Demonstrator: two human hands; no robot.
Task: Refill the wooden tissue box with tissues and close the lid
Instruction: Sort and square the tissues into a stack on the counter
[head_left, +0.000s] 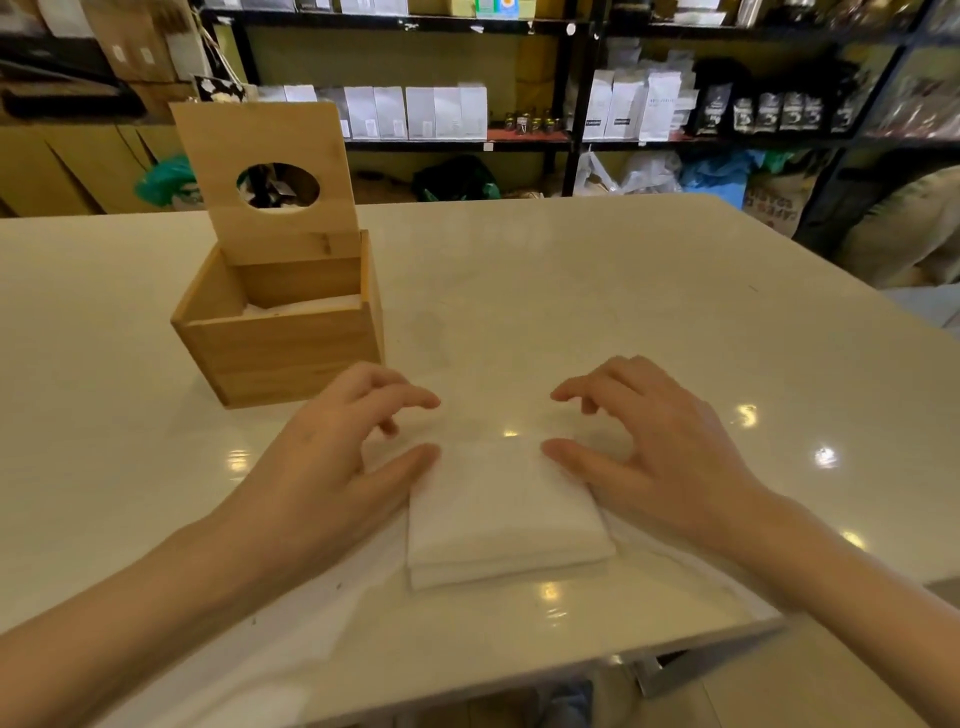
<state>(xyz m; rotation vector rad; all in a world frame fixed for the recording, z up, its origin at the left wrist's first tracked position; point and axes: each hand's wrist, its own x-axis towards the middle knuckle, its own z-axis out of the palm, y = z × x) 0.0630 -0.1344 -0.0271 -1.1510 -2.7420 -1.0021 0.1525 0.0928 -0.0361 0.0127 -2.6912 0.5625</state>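
Note:
A wooden tissue box (283, 353) stands on the table at the left, its hinged lid (262, 143) raised upright with an oval hole in it. Some white tissues (306, 305) lie inside the box. A stack of folded white tissues (498, 514) rests flat on the table near the front edge. My left hand (337, 447) touches the stack's left side with the thumb, fingers spread and curled. My right hand (654, 441) touches the stack's right side the same way. Neither hand has lifted the stack.
The glossy white table (623, 322) stretches far to the right and back. Its front edge runs close below the tissue stack. Black shelves (571, 104) with white and dark bags stand behind the table. Cardboard boxes are stacked at the back left.

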